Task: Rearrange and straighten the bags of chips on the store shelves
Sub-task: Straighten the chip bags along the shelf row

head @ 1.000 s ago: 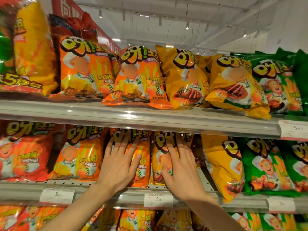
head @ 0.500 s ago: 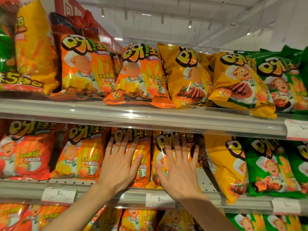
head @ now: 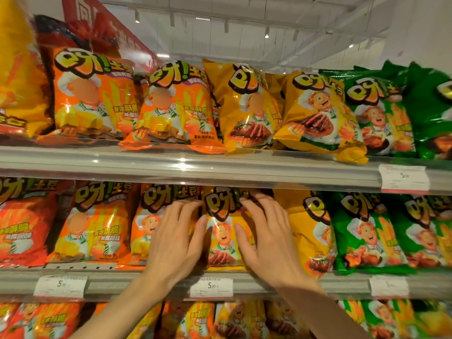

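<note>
On the middle shelf (head: 122, 277) stand orange, yellow and green chip bags in a row. A yellow chip bag (head: 221, 231) stands upright between my two hands. My left hand (head: 176, 238) rests with fairly straight fingers on that bag's left edge and on the orange bag (head: 146, 228) beside it. Over the yellow bag's right side lies my right hand (head: 266, 236), its thumb on the front and its blurred fingertips near the top corner. A second yellow bag (head: 310, 231) stands just right of it.
The upper shelf (head: 195, 167) holds orange (head: 171, 106), yellow (head: 247, 106) and green bags (head: 381, 113), some leaning over its clear front rail. Price tags (head: 211, 286) hang on the middle rail. More bags fill the lowest shelf (head: 195, 321). Green bags (head: 367, 231) stand at the right.
Both hands have slid up and apart on the middle shelf, so the yellow bag's front now shows between them. The view has shifted slightly.
</note>
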Tool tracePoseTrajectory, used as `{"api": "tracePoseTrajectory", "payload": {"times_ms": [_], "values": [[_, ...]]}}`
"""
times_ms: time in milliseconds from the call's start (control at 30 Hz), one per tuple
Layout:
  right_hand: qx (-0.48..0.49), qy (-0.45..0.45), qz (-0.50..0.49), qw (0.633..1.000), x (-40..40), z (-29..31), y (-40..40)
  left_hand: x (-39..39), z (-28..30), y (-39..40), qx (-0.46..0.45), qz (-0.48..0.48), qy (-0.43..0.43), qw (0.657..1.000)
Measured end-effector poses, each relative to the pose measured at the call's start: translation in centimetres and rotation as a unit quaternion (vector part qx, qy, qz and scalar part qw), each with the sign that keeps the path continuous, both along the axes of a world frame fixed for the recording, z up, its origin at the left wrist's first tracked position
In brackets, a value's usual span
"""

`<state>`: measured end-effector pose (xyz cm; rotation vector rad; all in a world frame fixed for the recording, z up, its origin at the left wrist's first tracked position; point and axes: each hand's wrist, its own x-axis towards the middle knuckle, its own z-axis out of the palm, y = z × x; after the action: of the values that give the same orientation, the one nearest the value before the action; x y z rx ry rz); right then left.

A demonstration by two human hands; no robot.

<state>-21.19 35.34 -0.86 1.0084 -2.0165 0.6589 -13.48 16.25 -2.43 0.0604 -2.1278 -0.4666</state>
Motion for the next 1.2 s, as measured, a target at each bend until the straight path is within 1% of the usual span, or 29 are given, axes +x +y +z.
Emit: {"api": "tracePoseTrajectory", "payload": {"times_ms": [133, 233, 300, 367, 433, 500, 567, 667, 767, 900, 967, 1033, 1100, 1167, 1200], "values": [[-0.060, 0.042, -0.028, 0.997, -1.7, 1.7, 6.3, -1.9, 0.6, 7.0, 0.091, -0.078, -0.041, 0.992], [-0.075, 0.044, -0.070, 0.994, -3.5, 2.1, 11.2, -4.1, 0.4, 11.7, 0.153, -0.123, -0.096, 0.976], [-0.069, 0.027, -0.111, 0.991, -4.9, 1.9, 14.1, -5.4, 0.4, 14.3, 0.185, -0.135, -0.130, 0.965], [-0.043, -0.003, -0.155, 0.987, -6.0, 1.4, 16.4, -6.5, 0.6, 16.5, 0.203, -0.132, -0.149, 0.959], [0.009, -0.026, -0.184, 0.983, -6.7, 0.5, 17.8, -7.3, 0.7, 18.2, 0.212, -0.112, -0.170, 0.956], [0.070, -0.044, -0.196, 0.977, -7.2, -0.6, 18.5, -8.2, 0.7, 19.3, 0.230, -0.092, -0.192, 0.950], [0.111, -0.042, -0.198, 0.973, -7.6, -1.4, 18.9, -8.6, 0.7, 19.9, 0.253, -0.081, -0.187, 0.946], [0.128, -0.014, -0.199, 0.972, -8.3, -2.2, 19.3, -8.8, 1.0, 19.7, 0.274, -0.095, -0.157, 0.944], [0.123, -0.007, -0.200, 0.972, -9.2, -2.4, 20.2, -8.5, 1.3, 18.4, 0.320, -0.130, -0.143, 0.928], [0.115, -0.011, -0.182, 0.977, -9.5, -2.0, 21.0, -7.3, 1.8, 16.1, 0.343, -0.171, -0.184, 0.905], [0.080, -0.033, -0.152, 0.985, -9.2, -1.4, 20.7, -6.9, 2.1, 15.1, 0.346, -0.178, -0.208, 0.898], [0.034, -0.078, -0.101, 0.991, -8.6, -0.4, 19.9, -6.5, 2.5, 14.4, 0.354, -0.193, -0.214, 0.890], [0.019, -0.132, -0.044, 0.990, -7.9, 0.7, 18.9, -6.3, 2.9, 13.9, 0.358, -0.212, -0.222, 0.882], [0.016, -0.213, 0.019, 0.977, -7.4, 1.4, 17.7, -6.2, 3.2, 13.5, 0.361, -0.222, -0.241, 0.873], [0.008, -0.273, 0.047, 0.961, -7.3, 1.8, 17.0, -6.1, 3.3, 13.3, 0.363, -0.224, -0.255, 0.868]]}}
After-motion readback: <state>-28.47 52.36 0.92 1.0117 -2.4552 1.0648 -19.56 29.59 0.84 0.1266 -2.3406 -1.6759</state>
